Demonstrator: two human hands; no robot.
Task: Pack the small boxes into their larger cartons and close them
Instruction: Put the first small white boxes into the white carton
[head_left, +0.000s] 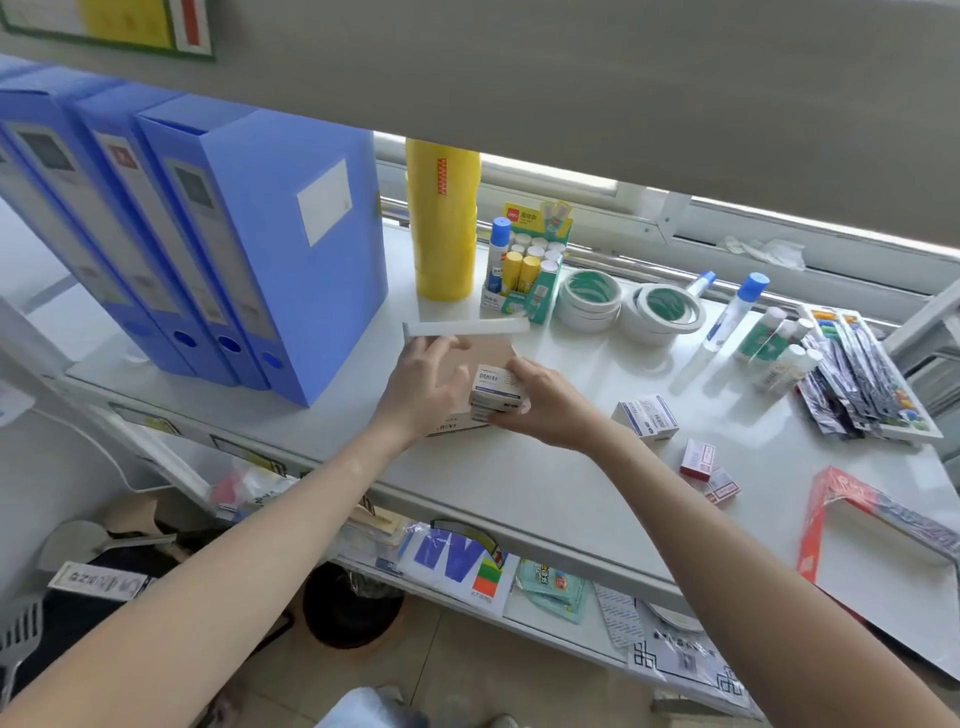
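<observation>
A carton (457, 427) lies open on the white shelf, its lid flap (467, 327) raised at the back. My left hand (423, 387) rests on the carton with fingers spread across its opening. My right hand (540, 408) grips a stack of small white-and-blue boxes (496, 392) at the carton's right end. Another white-and-blue small box (649, 415) stands loose on the shelf to the right. Two small red boxes (698, 457) lie further right and nearer me.
Blue file boxes (249, 234) stand at the left. Behind the carton are a yellow tape stack (441, 218), a glue stick display (530, 260) and white tape rolls (628, 306). Packets in a tray (872, 384) and a red folder (857, 525) lie right.
</observation>
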